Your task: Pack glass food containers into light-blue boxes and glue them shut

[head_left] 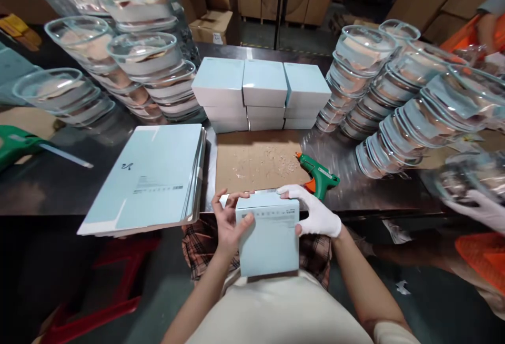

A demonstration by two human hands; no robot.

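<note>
A light blue carton [269,241] with small print along its upper part is held close to my body, at the table's front edge. My left hand [231,223], bare, grips its left side, thumb on the printed face and fingers behind the top edge. On the opposite side, my right hand [315,215] in a white glove with bare fingertips clasps the carton's right edge. Just beyond that hand lies a green glue gun [320,173] with an orange trigger and nozzle. To the left rests a stack of flat light blue carton blanks [152,175].
Behind a cardboard sheet [256,162] stand stacked light blue boxes [264,78]. Stacked clear round containers [144,60] rise on the left, with more container stacks [363,70] on the right. Another green glue gun [18,144] lies far left. A co-worker's gloved hand [479,210] is at right.
</note>
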